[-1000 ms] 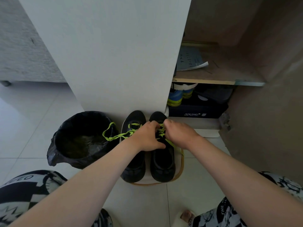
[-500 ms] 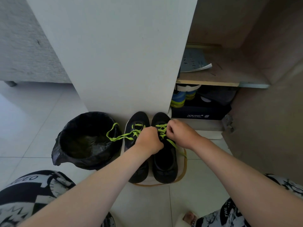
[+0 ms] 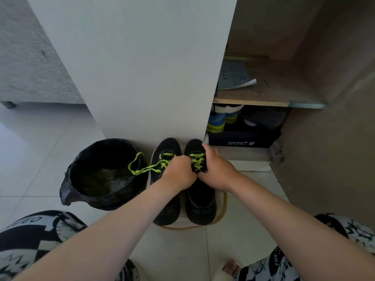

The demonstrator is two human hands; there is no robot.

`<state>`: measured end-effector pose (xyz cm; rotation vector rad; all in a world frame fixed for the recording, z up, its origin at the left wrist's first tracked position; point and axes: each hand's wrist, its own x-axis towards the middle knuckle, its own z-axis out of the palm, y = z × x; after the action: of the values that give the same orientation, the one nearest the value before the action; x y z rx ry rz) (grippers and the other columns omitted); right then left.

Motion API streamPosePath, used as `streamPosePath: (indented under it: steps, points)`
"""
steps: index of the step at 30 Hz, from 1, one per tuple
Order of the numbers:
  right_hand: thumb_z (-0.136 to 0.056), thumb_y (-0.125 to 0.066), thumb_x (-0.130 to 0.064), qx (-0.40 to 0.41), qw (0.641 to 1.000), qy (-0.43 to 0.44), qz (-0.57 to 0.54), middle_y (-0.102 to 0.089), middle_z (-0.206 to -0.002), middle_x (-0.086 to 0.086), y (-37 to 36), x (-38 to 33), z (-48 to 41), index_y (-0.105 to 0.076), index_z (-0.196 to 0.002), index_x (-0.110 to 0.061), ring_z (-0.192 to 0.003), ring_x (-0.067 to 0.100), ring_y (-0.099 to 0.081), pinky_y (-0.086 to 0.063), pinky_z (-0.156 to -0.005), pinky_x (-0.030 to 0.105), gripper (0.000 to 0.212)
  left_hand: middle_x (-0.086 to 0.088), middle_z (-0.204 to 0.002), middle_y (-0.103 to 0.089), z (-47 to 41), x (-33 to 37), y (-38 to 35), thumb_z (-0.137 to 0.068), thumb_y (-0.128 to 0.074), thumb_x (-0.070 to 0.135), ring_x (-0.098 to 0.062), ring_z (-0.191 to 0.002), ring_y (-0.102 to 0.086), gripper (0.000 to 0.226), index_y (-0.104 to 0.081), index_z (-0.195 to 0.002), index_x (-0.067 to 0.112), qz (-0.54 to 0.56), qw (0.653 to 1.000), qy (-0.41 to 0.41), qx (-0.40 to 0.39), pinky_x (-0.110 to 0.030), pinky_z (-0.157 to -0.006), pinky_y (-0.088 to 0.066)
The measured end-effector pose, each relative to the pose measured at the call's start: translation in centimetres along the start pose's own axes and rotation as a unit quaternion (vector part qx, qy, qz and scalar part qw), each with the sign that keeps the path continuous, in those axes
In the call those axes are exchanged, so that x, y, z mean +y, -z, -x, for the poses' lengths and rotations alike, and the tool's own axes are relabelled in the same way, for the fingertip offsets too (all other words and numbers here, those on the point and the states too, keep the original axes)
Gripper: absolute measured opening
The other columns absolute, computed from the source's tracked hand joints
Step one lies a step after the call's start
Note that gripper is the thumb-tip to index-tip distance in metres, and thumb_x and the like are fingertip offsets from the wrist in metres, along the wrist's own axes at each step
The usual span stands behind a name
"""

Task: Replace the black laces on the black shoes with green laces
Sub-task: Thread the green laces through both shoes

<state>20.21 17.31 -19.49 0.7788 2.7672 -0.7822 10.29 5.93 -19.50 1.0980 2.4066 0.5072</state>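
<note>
Two black shoes stand side by side on a pale mat [image 3: 182, 223] on the floor, toes butted against the white cupboard panel [image 3: 142, 67]. That likely stops them sliding forward when a lace is pulled.

The shoe by the bin [image 3: 166, 148] already carries a green lace [image 3: 142, 170]. It is threaded through the lower eyelets, and its loose ends trail sideways over the rim of the bin [image 3: 101, 203], out of the way of the work.

The shoe by the open shelves [image 3: 200, 203] shows a tidy green criss-cross [image 3: 197, 160] up its front, and both hands meet at the top of that lacing. No black lace shows on either shoe.

The left hand [image 3: 179, 172] sits knuckles-up over the gap between the shoes. Its fingers are curled under and hidden, so I cannot tell whether its grip closes on a lace end.

The right hand [image 3: 216, 171] lies along the outer side of this shoe with a finger stretched toward the toe. Its grip looks loose, round nothing visible, and it seems to steady the shoe.

I judge the task nearly done. What remains is probably drawing the crossings even and finishing the trailing ends on the first shoe. Pulling too hard on one side could leave the ends uneven.
</note>
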Motion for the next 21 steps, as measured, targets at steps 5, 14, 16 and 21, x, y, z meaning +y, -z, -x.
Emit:
streamPosePath:
  steps: [5,14,16,21]
  points:
    - [-0.094,-0.055,-0.01,-0.024,0.999,-0.031,-0.008,-0.009,-0.161,0.019,-0.6,0.8,0.2,0.002,-0.159,-0.02,-0.124,0.039,-0.052,-0.048,-0.094,0.039,0.087,-0.005,-0.086,-0.072,0.4,-0.2,-0.3,-0.08,-0.057,0.005,-0.024,-0.085,-0.067,0.021,-0.074,-0.091,0.01,-0.021,0.999,-0.009,0.039,-0.032,-0.068,-0.055]
    - [-0.089,-0.061,-0.051,-0.011,0.999,-0.025,-0.027,-0.054,-0.124,-0.007,1.0,2.2,0.8,-0.054,-0.123,-0.029,-0.106,0.017,-0.058,-0.05,-0.09,0.04,0.041,0.002,-0.099,-0.069,0.5,-0.4,1.0,-0.082,-0.066,0.031,-0.018,-0.093,-0.065,0.025,-0.068,-0.105,0.022,0.003,0.999,-0.034,-0.032,-0.029,-0.075,-0.054]
    - [-0.093,-0.056,-0.055,0.007,0.995,-0.023,-0.095,-0.065,-0.103,-0.013,1.8,2.5,0.6,-0.069,-0.102,-0.03,-0.099,0.013,-0.061,-0.051,-0.087,0.037,0.03,0.001,-0.087,-0.068,0.2,-0.4,1.5,-0.089,-0.057,0.038,-0.017,-0.083,-0.063,0.024,-0.07,-0.091,0.018,0.003,0.998,-0.046,-0.051,-0.029,-0.069,-0.05]
    - [-0.091,-0.067,-0.035,0.073,0.997,-0.001,0.011,-0.076,-0.098,-0.01,1.3,2.0,-0.6,-0.08,-0.096,-0.03,-0.093,0.013,-0.067,-0.055,-0.082,0.034,0.015,-0.004,-0.094,-0.071,-1.0,-0.8,2.1,-0.091,-0.053,0.015,-0.024,-0.091,-0.064,0.024,-0.075,-0.099,0.022,-0.061,0.992,-0.104,-0.034,-0.033,-0.075,-0.052]
